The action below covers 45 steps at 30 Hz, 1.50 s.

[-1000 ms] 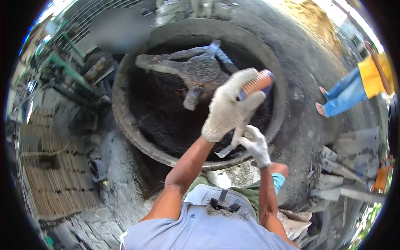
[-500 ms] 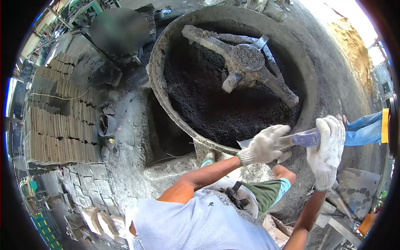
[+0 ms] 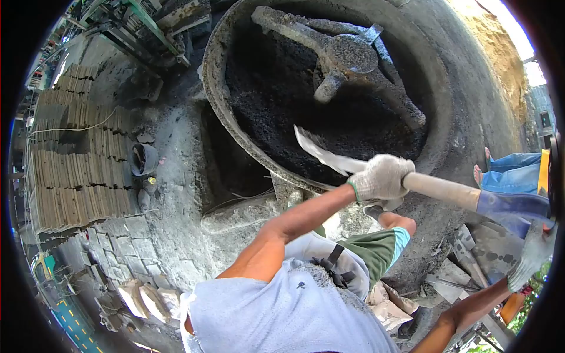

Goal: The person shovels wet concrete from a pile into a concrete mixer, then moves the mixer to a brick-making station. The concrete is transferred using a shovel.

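Observation:
A shovel slants across the right of the view. My left hand, in a whitish knitted glove, is closed around its shaft close to the blade. The pale, curved blade hangs over dark, crumbly mix inside a big round mixing pan. At the far right edge, my gloved right hand grips the blue handle end; the dark image border partly hides its fingers. A caked mixer arm assembly sits inside the pan.
Stacked thin boards stand at left, with a bucket beside them. A dark pit lies against the pan's near side. Another person's jeans and feet show at right. Paper sacks and flat plates lie near my legs.
My right hand has swung outward and down to the right with the shovel's handle end. The blade has come into view over the pan. The view has shifted, so the pan sits higher.

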Each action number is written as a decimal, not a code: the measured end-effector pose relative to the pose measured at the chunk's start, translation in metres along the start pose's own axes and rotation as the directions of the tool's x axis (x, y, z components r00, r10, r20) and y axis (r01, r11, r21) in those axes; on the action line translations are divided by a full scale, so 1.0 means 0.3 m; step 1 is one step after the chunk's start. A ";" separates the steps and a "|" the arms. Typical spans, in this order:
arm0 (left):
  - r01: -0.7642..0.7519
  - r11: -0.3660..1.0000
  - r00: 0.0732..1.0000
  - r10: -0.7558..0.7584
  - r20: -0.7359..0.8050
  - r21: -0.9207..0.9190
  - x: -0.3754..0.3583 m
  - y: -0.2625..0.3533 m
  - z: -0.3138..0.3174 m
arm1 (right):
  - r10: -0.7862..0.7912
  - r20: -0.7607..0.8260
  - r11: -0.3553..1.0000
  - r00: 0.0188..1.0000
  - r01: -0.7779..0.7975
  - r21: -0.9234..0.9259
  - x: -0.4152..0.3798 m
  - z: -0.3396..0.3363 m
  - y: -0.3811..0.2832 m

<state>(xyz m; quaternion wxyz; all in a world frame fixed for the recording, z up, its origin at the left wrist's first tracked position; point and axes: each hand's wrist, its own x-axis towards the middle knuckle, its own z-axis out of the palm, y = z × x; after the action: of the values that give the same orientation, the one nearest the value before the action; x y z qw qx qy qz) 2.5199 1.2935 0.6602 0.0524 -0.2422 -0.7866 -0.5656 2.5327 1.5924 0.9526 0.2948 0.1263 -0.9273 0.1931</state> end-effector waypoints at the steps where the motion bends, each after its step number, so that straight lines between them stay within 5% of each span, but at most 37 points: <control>1: -0.006 0.998 1.000 0.005 0.025 0.064 0.015 -0.024 -0.052 | -0.002 0.026 0.998 1.000 0.004 -0.063 0.002 0.021 0.066; 3: 0.063 0.960 0.984 -0.105 0.142 0.272 0.045 -0.111 -0.127 | -0.007 0.077 0.983 0.997 0.021 -0.184 0.004 0.089 0.202; 4: 0.077 0.938 0.976 -0.140 0.165 0.339 0.048 -0.181 -0.154 | 0.238 0.144 0.970 0.960 -0.229 -0.077 -0.012 0.178 0.293; 6: 0.135 0.874 0.946 -0.254 0.201 0.466 0.036 -0.312 -0.226 | 0.429 0.225 0.877 0.875 -0.463 0.127 -0.078 0.499 0.434; 7: 0.129 0.839 0.931 -0.286 0.226 0.529 0.020 -0.427 -0.250 | 0.402 0.292 0.841 0.868 -0.476 0.257 -0.111 0.691 0.466; 8: 0.153 0.809 0.930 -0.312 0.195 0.567 -0.019 -0.569 -0.265 | 0.373 0.357 0.782 0.857 -0.497 0.377 -0.143 0.884 0.492; 10: 0.235 0.665 0.920 -0.388 0.060 0.709 -0.062 -0.800 -0.321 | 0.257 0.222 0.925 0.940 -0.306 0.225 -0.192 1.204 0.169; 11: 0.278 0.755 0.957 -0.271 -0.103 0.593 -0.153 -1.042 -0.322 | 0.170 0.272 0.966 0.947 -0.214 0.145 -0.265 1.343 0.136; 12: 0.248 0.794 0.968 -0.190 -0.161 0.555 -0.236 -1.206 -0.370 | 0.243 0.222 0.964 0.944 -0.260 0.050 -0.381 1.450 0.094; 13: 0.249 0.690 0.968 -0.151 -0.202 0.680 -0.287 -1.229 -0.377 | 0.304 0.160 0.952 0.939 -0.305 -0.018 -0.443 1.540 0.051; 14: 0.373 0.579 0.922 -0.317 -0.222 0.725 -0.314 -1.164 -0.372 | 0.366 0.221 0.919 0.904 -0.389 0.067 -0.466 1.539 0.025; 15: 0.389 0.617 0.918 -0.204 -0.339 0.684 -0.353 -1.122 -0.339 | 0.429 0.284 0.868 0.858 -0.479 0.135 -0.508 1.492 0.001; 16: 0.463 0.650 0.825 -0.066 -0.562 0.602 -0.406 -1.124 -0.275 | 0.386 0.331 0.867 0.861 -0.461 0.188 -0.538 1.458 -0.004; 17: 0.633 0.678 0.666 -0.230 -0.710 0.375 -0.431 -1.087 -0.226 | 0.328 0.367 0.870 0.870 -0.430 0.242 -0.561 1.427 -0.004; 18: 0.730 0.679 0.317 -0.441 -0.839 -0.081 -0.463 -1.091 -0.172 | 0.325 0.402 0.839 0.856 -0.458 0.295 -0.609 1.400 -0.013; 19: 0.494 0.605 0.008 -0.721 -0.693 -0.624 -0.474 -1.087 -0.163 | 0.319 0.444 0.799 0.837 -0.490 0.349 -0.665 1.372 -0.029; 20: 0.112 0.402 -0.160 -0.896 -0.415 -0.909 -0.440 -1.073 -0.170 | 0.290 0.460 0.807 0.839 -0.473 0.354 -0.711 1.334 -0.056; 22: -0.242 0.101 -0.122 -0.990 -0.073 -0.965 -0.413 -1.100 -0.145 | 0.317 0.495 0.774 0.809 -0.522 0.358 -0.780 1.304 -0.046; 24: -0.203 0.092 0.001 -0.996 -0.094 -0.975 -0.409 -1.151 -0.077 | 0.421 0.526 0.683 0.739 -0.640 0.353 -0.837 1.308 0.035; 25: -0.044 0.161 -0.009 -0.987 -0.161 -0.986 -0.335 -1.051 -0.066 | 0.406 0.453 0.762 0.794 -0.568 0.311 -0.780 1.285 0.074; 28: -0.223 0.099 -0.072 -0.994 -0.085 -0.970 -0.143 -0.880 -0.044 | 0.560 0.573 0.395 0.599 -0.801 0.450 -0.639 1.228 0.251; 30: -0.247 0.139 -0.010 -0.990 -0.141 -0.959 -0.088 -0.876 -0.097 | 0.504 0.583 0.420 0.637 -0.771 0.479 -0.548 1.266 0.273; 31: -0.021 0.209 0.047 -0.977 -0.210 -0.978 -0.051 -0.850 -0.204 | 0.456 0.589 0.442 0.667 -0.744 0.501 -0.511 1.305 0.252; 33: 0.055 0.406 0.213 -0.897 -0.386 -0.912 -0.116 -1.125 -0.388 | 0.268 0.399 0.810 0.877 -0.429 0.400 -0.413 1.502 -0.061; 34: 0.165 0.405 0.231 -0.902 -0.364 -0.899 -0.140 -1.296 -0.504 | 0.362 0.472 0.698 0.804 -0.569 0.435 -0.404 1.614 -0.192; 36: 0.025 0.299 0.167 -0.942 -0.291 -0.954 -0.137 -1.541 -0.656 | 0.391 0.500 0.585 0.773 -0.628 0.513 -0.464 1.824 -0.272; 39: 0.043 0.330 0.069 -0.943 -0.327 -0.943 -0.132 -1.525 -0.605 | 0.452 0.660 0.378 0.600 -0.799 0.467 -0.528 1.866 -0.243; 40: 0.080 0.447 0.220 -0.880 -0.421 -0.891 -0.169 -1.503 -0.556 | 0.454 0.609 0.448 0.650 -0.758 0.474 -0.577 1.837 -0.201; 41: 0.122 0.396 0.088 -0.918 -0.388 -0.910 -0.138 -1.425 -0.516 | 0.441 0.551 0.518 0.709 -0.702 0.489 -0.626 1.802 -0.156; 42: 0.375 0.335 0.064 -0.939 -0.337 -0.864 -0.101 -1.231 -0.499 | 0.471 0.543 0.468 0.695 -0.719 0.515 -0.647 1.736 -0.115; 43: 0.046 0.310 -0.035 -0.950 -0.311 -0.950 -0.122 -1.294 -0.437 | 0.507 0.550 0.415 0.664 -0.747 0.520 -0.677 1.650 -0.076; 45: -0.041 0.259 -0.076 -0.964 -0.256 -0.965 -0.093 -1.149 -0.411 | 0.456 0.526 0.383 0.718 -0.692 0.612 -0.695 1.535 -0.023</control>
<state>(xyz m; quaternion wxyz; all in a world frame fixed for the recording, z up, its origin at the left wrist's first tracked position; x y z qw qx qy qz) 2.3692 1.0880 0.3961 0.1430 0.5255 -0.2508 -0.8003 2.4716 1.4123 0.4843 -0.0067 -0.0673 -0.7619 0.6442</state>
